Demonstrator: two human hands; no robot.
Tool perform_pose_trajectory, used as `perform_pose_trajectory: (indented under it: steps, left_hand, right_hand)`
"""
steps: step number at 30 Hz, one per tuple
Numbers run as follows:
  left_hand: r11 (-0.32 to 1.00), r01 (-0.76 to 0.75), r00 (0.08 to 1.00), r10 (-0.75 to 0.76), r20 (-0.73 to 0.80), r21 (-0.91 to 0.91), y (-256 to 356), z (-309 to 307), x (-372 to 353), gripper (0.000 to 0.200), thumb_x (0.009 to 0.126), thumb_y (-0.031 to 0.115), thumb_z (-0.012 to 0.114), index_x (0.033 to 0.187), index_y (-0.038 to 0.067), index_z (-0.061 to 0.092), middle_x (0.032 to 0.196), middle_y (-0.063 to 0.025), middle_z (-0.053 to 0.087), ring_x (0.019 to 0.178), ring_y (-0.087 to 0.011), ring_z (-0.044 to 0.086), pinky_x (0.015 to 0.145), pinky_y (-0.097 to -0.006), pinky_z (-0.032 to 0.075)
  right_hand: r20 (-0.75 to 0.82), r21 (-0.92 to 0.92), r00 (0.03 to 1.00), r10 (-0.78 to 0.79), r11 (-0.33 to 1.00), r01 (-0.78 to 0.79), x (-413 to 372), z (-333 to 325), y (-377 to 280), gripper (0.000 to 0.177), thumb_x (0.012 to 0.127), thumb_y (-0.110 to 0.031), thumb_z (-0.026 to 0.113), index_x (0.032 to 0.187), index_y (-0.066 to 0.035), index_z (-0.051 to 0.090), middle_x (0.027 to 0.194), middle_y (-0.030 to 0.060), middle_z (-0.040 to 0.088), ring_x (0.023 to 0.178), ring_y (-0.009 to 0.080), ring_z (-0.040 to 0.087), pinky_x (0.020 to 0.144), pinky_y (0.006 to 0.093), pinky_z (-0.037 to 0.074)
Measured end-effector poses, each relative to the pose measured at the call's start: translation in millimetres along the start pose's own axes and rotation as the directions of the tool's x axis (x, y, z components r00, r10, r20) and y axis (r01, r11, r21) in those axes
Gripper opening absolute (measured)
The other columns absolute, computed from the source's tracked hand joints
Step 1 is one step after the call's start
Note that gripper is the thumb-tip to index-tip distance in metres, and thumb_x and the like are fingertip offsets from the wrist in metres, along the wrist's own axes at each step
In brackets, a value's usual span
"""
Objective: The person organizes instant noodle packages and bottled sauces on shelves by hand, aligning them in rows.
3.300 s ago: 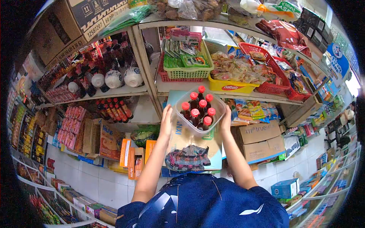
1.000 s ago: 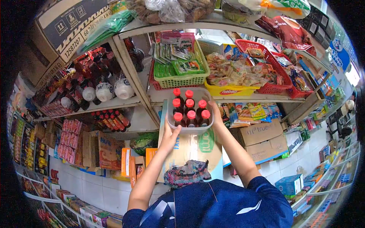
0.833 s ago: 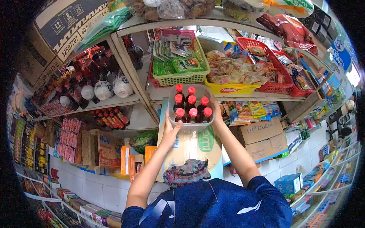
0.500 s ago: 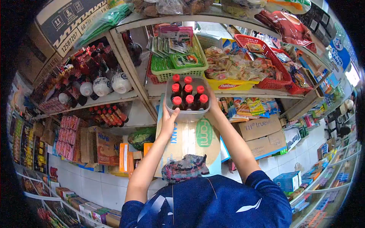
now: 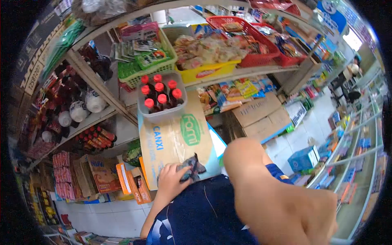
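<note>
My left hand (image 5: 173, 179) is at the front edge of a cardboard box, its fingers curled over a crumpled dark cloth (image 5: 193, 166). Raised close to the camera, my right hand (image 5: 312, 212) looks large and blurred, and its fingers cannot be made out clearly. A clear plastic tub (image 5: 163, 113) with several red-capped bottles of dark liquid (image 5: 162, 98) stands at the far end of the cardboard box (image 5: 173, 136), against the shelf. Neither hand touches the tub.
Behind the tub, the shelf holds a green basket (image 5: 169, 61) of packets, a yellow tray (image 5: 208, 73) of bagged goods and a red basket (image 5: 261, 59). Bottles (image 5: 96, 139) lie on the left shelf. Cartons (image 5: 261, 116) stand at right, and a glass-fronted case (image 5: 359, 163) lines the far right.
Both hands have let go of the tub, which now rests on the box. My left hand has come back to the cloth; my right hand has risen toward the camera. The view has turned.
</note>
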State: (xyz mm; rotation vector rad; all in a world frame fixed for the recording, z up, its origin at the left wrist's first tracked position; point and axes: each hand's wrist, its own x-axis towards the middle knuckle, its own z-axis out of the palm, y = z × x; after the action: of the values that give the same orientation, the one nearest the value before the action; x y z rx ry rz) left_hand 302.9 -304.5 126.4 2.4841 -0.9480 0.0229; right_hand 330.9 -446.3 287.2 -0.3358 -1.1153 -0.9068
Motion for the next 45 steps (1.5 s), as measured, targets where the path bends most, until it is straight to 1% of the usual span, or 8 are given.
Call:
perform_pose_trajectory:
  steps: [8, 15, 24, 32, 39, 40, 42, 45]
  left_hand:
    - [0.955, 0.294, 0.9, -0.265, -0.347, 0.034, -62, -3, 37, 0.035, 0.064, 0.017, 0.066, 0.098, 0.012, 0.059, 0.092, -0.0104, 0.053, 0.089, -0.0289, 0.05, 0.074, -0.0392, 0.042]
    - [0.996, -0.076, 0.993, 0.072, -0.089, -0.04, -39, 8, 68, 0.04, 0.065, 0.016, 0.066, 0.104, 0.013, 0.057, 0.093, -0.0109, 0.053, 0.09, -0.0299, 0.049, 0.08, -0.037, 0.04]
    - [0.905, 0.423, 0.84, -0.38, -0.387, 0.031, -105, -17, 16, 0.036, 0.071, 0.017, 0.063, 0.105, 0.01, 0.056, 0.098, -0.0134, 0.051, 0.092, -0.0305, 0.047, 0.08, -0.0376, 0.039]
    - [0.984, 0.173, 0.974, -0.178, -0.14, -0.051, -22, 15, 44, 0.041, 0.069, 0.027, 0.065, 0.105, 0.009, 0.056, 0.102, -0.0145, 0.051, 0.097, -0.031, 0.047, 0.083, -0.039, 0.039]
    - [0.987, 0.068, 0.921, -0.118, -0.372, -0.146, -15, 10, 37, 0.05, 0.074, 0.027, 0.06, 0.119, 0.009, 0.046, 0.116, -0.0165, 0.042, 0.112, -0.0329, 0.035, 0.096, -0.041, 0.026]
    - [0.982, 0.076, 0.899, -0.142, -0.415, -0.172, -23, 3, 28, 0.05, 0.075, 0.026, 0.059, 0.12, 0.008, 0.044, 0.118, -0.0168, 0.04, 0.113, -0.0338, 0.033, 0.097, -0.042, 0.025]
    - [0.977, 0.136, 0.88, -0.197, -0.433, -0.166, -43, -8, 6, 0.049, 0.076, 0.024, 0.058, 0.119, 0.005, 0.043, 0.119, -0.0174, 0.039, 0.113, -0.0346, 0.033, 0.097, -0.0426, 0.025]
    - [0.966, 0.239, 0.885, -0.26, -0.386, -0.102, -61, -1, -22, 0.051, 0.076, 0.023, 0.057, 0.12, 0.004, 0.041, 0.12, -0.0178, 0.038, 0.114, -0.0343, 0.032, 0.097, -0.0424, 0.025]
  right_hand:
    - [0.053, 0.16, 0.977, 0.206, 0.964, -0.212, 29, 34, -34, 0.036, 0.081, -0.007, 0.049, 0.047, -0.008, 0.038, 0.044, 0.0029, 0.036, 0.042, 0.0134, 0.039, 0.048, 0.0315, 0.04]
    - [0.088, 0.233, 0.93, 0.356, 0.901, -0.366, 40, 75, -76, 0.036, 0.083, -0.004, 0.048, 0.048, -0.004, 0.039, 0.045, 0.0078, 0.037, 0.044, 0.0161, 0.04, 0.05, 0.034, 0.044]
    - [0.174, 0.3, 0.92, 0.35, 0.871, -0.388, 47, 79, -76, 0.033, 0.079, -0.005, 0.051, 0.047, -0.005, 0.04, 0.045, 0.006, 0.039, 0.043, 0.0141, 0.042, 0.045, 0.0317, 0.04]
    - [0.273, 0.399, 0.913, 0.303, 0.828, -0.394, 40, 70, -76, 0.03, 0.073, -0.008, 0.055, 0.046, -0.008, 0.042, 0.045, 0.0017, 0.042, 0.041, 0.0104, 0.043, 0.038, 0.0276, 0.033]
    - [0.385, 0.48, 0.893, 0.235, 0.775, -0.411, 31, 50, -70, 0.028, 0.068, -0.01, 0.058, 0.045, -0.011, 0.044, 0.045, -0.0015, 0.044, 0.04, 0.0077, 0.044, 0.032, 0.0246, 0.028]
    - [0.448, 0.058, 0.8, 0.398, 0.88, -0.47, 26, 35, -63, 0.02, 0.068, -0.019, 0.059, 0.053, -0.01, 0.048, 0.054, 0.0033, 0.048, 0.05, 0.0155, 0.047, 0.047, 0.0311, 0.032]
    - [0.333, -0.729, 0.626, 0.705, 0.614, -0.304, 3, 0, -45, 0.03, 0.066, -0.037, 0.059, 0.07, -0.007, 0.056, 0.074, 0.013, 0.054, 0.072, 0.0311, 0.053, 0.076, 0.0442, 0.04]
    - [-0.106, -0.994, 0.385, 0.917, -0.105, -0.022, -107, -65, -40, 0.044, 0.072, -0.043, 0.057, 0.102, -0.011, 0.057, 0.11, 0.0163, 0.046, 0.104, 0.0336, 0.039, 0.09, 0.0458, 0.029]
